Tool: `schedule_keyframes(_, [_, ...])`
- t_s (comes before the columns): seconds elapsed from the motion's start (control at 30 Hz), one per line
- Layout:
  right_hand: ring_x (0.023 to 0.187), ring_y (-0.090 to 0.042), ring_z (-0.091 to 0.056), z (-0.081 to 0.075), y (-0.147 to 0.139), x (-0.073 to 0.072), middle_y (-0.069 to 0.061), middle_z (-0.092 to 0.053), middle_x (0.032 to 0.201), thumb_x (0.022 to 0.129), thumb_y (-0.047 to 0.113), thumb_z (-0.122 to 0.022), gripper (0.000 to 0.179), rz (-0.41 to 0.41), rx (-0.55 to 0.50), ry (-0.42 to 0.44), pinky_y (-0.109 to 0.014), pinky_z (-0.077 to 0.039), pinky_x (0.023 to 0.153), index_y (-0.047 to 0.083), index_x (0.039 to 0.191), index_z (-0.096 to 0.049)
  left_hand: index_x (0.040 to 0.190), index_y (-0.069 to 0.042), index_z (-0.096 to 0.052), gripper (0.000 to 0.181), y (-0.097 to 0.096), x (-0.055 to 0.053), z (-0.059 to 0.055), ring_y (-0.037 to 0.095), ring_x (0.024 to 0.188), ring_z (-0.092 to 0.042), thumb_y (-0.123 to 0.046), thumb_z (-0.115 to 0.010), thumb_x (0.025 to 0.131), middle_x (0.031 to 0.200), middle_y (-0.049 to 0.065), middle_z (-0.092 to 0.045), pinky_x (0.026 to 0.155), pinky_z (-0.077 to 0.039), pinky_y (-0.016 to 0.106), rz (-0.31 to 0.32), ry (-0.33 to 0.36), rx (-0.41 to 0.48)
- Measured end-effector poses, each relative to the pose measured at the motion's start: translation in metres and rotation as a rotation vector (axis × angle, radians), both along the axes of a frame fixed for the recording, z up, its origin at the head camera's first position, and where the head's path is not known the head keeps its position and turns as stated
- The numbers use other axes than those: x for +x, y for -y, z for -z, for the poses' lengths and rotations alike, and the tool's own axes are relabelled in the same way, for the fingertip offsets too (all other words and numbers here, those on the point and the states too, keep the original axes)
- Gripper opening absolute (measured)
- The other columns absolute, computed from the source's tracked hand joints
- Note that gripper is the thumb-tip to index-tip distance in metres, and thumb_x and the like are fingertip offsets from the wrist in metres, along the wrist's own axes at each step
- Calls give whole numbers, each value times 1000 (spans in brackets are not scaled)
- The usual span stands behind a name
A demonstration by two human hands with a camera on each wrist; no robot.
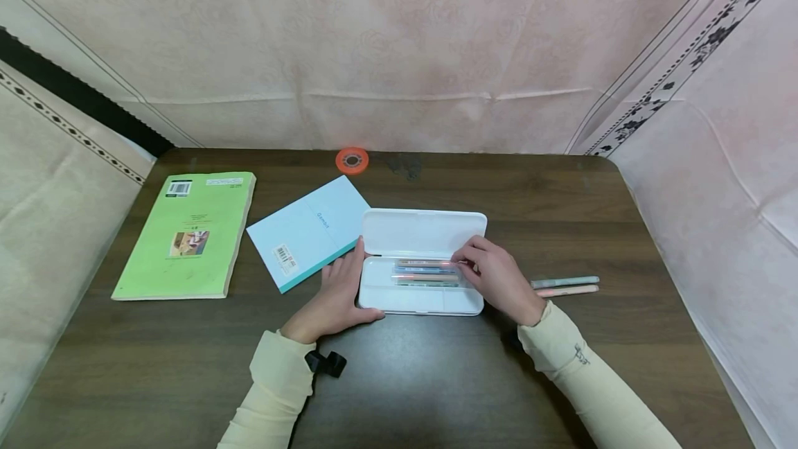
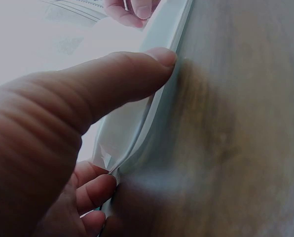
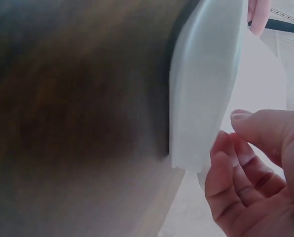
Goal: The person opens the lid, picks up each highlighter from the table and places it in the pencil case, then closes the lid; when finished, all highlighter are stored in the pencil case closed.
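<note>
1. Taking twelve o'clock as straight away from the person, the white case (image 1: 377, 286) sits on the tabletop (image 1: 424, 386), its lid (image 1: 424, 231) laid back toward twelve.
2. Several slim pens (image 1: 427, 269) lie side by side in the case's lower half, long axes running nine to three.
3. The key relation: those pens lie toward nine o'clock from the right hand (image 1: 492, 276), whose fingertips are at their three-o'clock ends; this hand is nearer.
4. The right hand's fingers are curled, thumb and fingertips narrowly spaced; whether a pen is pinched there I cannot tell.
5. The left hand (image 1: 337, 300) is spread wide around the case's corner at seven to eight o'clock, thumb along the near edge; the pens lie between two and three from it.
6. At three o'clock from the right hand, a teal pen (image 1: 565, 282) and a pink pen (image 1: 567, 290) lie on the tabletop.
7. A light-blue book (image 1: 312, 227) lies at eleven from the left hand.
</note>
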State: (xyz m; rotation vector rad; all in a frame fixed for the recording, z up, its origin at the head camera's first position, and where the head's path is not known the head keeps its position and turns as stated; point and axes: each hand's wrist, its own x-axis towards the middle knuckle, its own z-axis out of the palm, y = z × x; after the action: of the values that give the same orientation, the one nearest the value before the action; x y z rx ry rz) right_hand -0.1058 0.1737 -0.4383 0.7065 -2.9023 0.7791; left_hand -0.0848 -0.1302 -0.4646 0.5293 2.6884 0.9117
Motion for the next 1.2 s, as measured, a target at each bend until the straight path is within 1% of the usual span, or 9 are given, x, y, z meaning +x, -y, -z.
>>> schedule_keyframes(0.13, [75, -9, -53, 1, 1, 0, 2, -62, 95, 87, 11, -74, 12, -15, 39, 4, -27, -50, 69, 14, 99, -77, 157, -4, 7, 127, 0, 0, 0, 34, 136, -27, -45, -82, 76, 161, 13, -23, 102, -20, 54, 2, 1, -2])
schedule_keyframes(0.23, [76, -10, -54, 1, 1, 0, 1, -63, 97, 87, 11, -74, 13, -15, 48, 9, -27, -51, 71, 13, 100, -77, 157, -4, 7, 128, -1, 0, -1, 34, 136, -27, -45, -82, 76, 161, 13, -23, 103, -20, 54, 1, 5, -3])
schedule_keyframes(0.47, [76, -10, -53, 0, 0, 1, 1, -63, 96, 86, 9, -75, 15, -13, 45, 22, -27, -51, 70, 13, 101, -77, 157, -5, 8, 128, -1, 0, 0, 34, 136, -27, -45, -82, 76, 161, 13, -23, 103, -20, 54, -2, 9, -5])
schedule_keyframes(0.63, [78, -13, -54, -4, -9, 4, -1, -63, 98, 87, 11, -75, 17, 18, 14, 44, -29, -51, 71, 13, 105, -75, 157, -5, 7, 128, -2, 1, 1, 35, 137, -26, -45, -83, 75, 162, 13, -21, 103, -20, 54, -5, 10, 0])
schedule_keyframes(0.8, [79, -11, -57, -10, -36, 6, 1, -66, 97, 87, 11, -75, 18, 34, -27, -7, -32, -52, 71, 14, 104, -74, 157, -5, 8, 128, -2, 1, 0, 35, 137, -26, -45, -82, 75, 162, 13, -19, 104, -19, 55, -7, 11, -3])
schedule_keyframes(0.97, [81, -7, -60, -11, -75, 12, 6, -67, 96, 87, 13, -76, 17, 52, -17, -72, -33, -52, 71, 14, 103, -74, 157, -5, 8, 128, -2, 1, 0, 35, 138, -26, -45, -82, 76, 162, 13, -20, 104, -19, 55, -8, 8, -8])
schedule_keyframes(1.07, [79, -5, -59, -8, -101, 18, 7, -67, 93, 84, 10, -77, 17, 76, 3, -116, -28, -50, 69, 14, 100, -74, 157, -5, 8, 128, -1, 1, 0, 35, 137, -26, -45, -82, 76, 161, 13, -21, 104, -19, 55, -8, 7, -6])
schedule_keyframes(1.2, [75, -2, -56, -3, -135, 30, 8, -66, 89, 79, 6, -80, 19, 115, 35, -169, -16, -44, 66, 15, 95, -74, 158, -5, 7, 128, -1, 1, -2, 34, 136, -27, -45, -83, 75, 161, 13, -23, 104, -19, 54, -16, 11, -2])
